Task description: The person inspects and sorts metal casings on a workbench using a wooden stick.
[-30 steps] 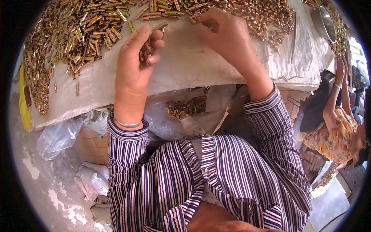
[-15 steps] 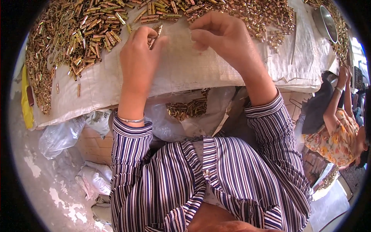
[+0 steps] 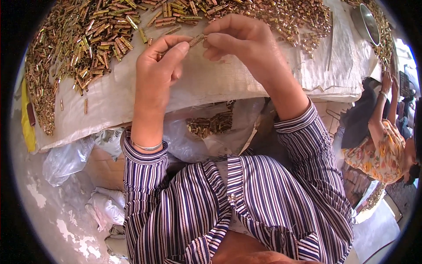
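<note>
Above the table, my left hand (image 3: 160,61) pinches one end of a small brass-coloured metal tube (image 3: 196,41) between thumb and forefinger. The fingers of my right hand (image 3: 239,39) close at the tube's other end; whether they hold a second small part there is hidden. Long brass-coloured tubes (image 3: 103,37) lie heaped at the far left. A pile of shorter metal pieces (image 3: 299,22) spreads behind and right of my right hand. Two stray tubes, one of them a single tube (image 3: 86,106), rest near the table's left front.
A whitish woven sheet (image 3: 220,83) covers the table. At the far right stands a metal bowl (image 3: 365,24). More tubes (image 3: 211,124) sit below the front edge, beside clear plastic bags (image 3: 66,160). Another person (image 3: 378,149) in a flowered top works at the right.
My hands have come together, the right moving left and the left turning inward. The tube now spans between their fingertips. The view has shifted slightly.
</note>
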Action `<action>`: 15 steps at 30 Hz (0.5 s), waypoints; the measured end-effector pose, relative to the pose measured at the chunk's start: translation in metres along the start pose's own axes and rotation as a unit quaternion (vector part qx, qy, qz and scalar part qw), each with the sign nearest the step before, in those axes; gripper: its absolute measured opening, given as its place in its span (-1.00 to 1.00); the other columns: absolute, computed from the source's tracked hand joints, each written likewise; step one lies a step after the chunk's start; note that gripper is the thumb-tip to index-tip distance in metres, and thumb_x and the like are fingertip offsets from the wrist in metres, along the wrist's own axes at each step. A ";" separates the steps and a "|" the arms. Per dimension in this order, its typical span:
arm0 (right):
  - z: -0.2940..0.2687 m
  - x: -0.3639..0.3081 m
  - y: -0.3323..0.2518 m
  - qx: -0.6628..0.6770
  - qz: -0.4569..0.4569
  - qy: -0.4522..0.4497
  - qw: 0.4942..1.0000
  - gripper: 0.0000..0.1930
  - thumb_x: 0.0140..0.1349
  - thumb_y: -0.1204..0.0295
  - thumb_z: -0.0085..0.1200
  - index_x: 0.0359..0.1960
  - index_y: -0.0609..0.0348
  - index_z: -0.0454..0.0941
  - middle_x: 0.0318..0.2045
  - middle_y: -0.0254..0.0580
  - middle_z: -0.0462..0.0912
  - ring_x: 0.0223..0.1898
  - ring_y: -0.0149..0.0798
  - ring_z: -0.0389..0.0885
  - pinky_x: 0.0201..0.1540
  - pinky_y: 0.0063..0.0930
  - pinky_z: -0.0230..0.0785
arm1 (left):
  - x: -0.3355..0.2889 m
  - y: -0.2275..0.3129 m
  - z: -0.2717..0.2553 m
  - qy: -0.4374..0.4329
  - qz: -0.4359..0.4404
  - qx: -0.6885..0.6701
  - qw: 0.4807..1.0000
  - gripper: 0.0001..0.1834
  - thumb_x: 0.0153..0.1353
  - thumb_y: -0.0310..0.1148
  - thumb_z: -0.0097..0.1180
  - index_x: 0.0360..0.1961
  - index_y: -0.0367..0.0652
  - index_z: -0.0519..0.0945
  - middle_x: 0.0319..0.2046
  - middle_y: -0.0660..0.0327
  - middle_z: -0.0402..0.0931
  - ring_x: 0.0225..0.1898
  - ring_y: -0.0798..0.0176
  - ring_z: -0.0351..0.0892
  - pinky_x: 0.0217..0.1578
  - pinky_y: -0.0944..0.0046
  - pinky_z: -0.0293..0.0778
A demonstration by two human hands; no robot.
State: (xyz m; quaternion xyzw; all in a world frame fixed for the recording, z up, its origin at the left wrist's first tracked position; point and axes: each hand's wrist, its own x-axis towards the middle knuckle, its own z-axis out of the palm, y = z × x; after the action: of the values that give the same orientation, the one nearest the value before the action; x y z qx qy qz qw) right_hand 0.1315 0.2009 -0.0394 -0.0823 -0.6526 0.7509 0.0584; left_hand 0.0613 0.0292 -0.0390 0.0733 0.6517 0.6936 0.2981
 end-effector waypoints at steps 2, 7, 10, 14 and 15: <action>-0.001 -0.001 0.001 0.003 0.000 0.002 1.000 -0.83 0.21 0.48 0.11 -0.25 0.37 0.53 -0.45 -0.19 0.64 -0.42 -0.41 0.64 -0.33 -0.60 0.53 | 0.000 -0.001 0.002 0.000 0.010 -0.012 1.000 -0.81 0.18 -0.32 0.14 -0.26 -0.20 0.62 -0.67 0.51 0.26 -0.66 0.65 0.14 -0.67 0.57 -0.05; 0.000 0.000 0.002 0.027 0.004 0.001 1.000 -0.83 0.21 0.48 0.12 -0.26 0.36 0.53 -0.46 -0.18 0.64 -0.43 -0.41 0.64 -0.35 -0.60 0.54 | 0.000 -0.004 0.003 -0.013 0.019 -0.036 0.999 -0.81 0.21 -0.30 0.14 -0.25 -0.19 0.61 -0.60 0.44 0.39 -0.66 0.63 0.18 -0.67 0.57 -0.02; 0.000 0.001 0.003 0.045 0.007 -0.016 0.999 -0.84 0.21 0.49 0.12 -0.27 0.37 0.53 -0.47 -0.18 0.64 -0.45 -0.40 0.64 -0.36 -0.58 0.54 | 0.000 -0.006 0.001 -0.009 0.021 -0.039 0.999 -0.81 0.22 -0.29 0.15 -0.25 -0.19 0.60 -0.55 0.39 0.46 -0.66 0.62 0.20 -0.68 0.57 0.00; -0.001 0.001 0.003 0.057 0.008 -0.010 0.998 -0.84 0.21 0.48 0.12 -0.28 0.37 0.54 -0.48 -0.19 0.63 -0.46 -0.39 0.64 -0.38 -0.57 0.55 | -0.002 -0.005 0.002 -0.008 0.013 -0.050 0.999 -0.82 0.22 -0.30 0.15 -0.27 -0.19 0.60 -0.55 0.39 0.47 -0.66 0.62 0.20 -0.69 0.58 0.00; -0.001 0.001 0.002 0.053 0.007 -0.012 0.999 -0.84 0.21 0.48 0.12 -0.29 0.37 0.54 -0.49 -0.19 0.63 -0.47 -0.38 0.64 -0.39 -0.57 0.54 | -0.002 -0.005 0.001 -0.008 0.013 -0.050 0.999 -0.82 0.22 -0.30 0.15 -0.27 -0.19 0.60 -0.55 0.39 0.47 -0.66 0.62 0.20 -0.69 0.58 0.00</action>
State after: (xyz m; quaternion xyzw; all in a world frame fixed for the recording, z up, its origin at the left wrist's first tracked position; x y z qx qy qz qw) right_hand 0.1312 0.2012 -0.0417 -0.0743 -0.6124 0.7855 0.0496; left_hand 0.0650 0.0293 -0.0433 0.0722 0.6131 0.7284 0.2973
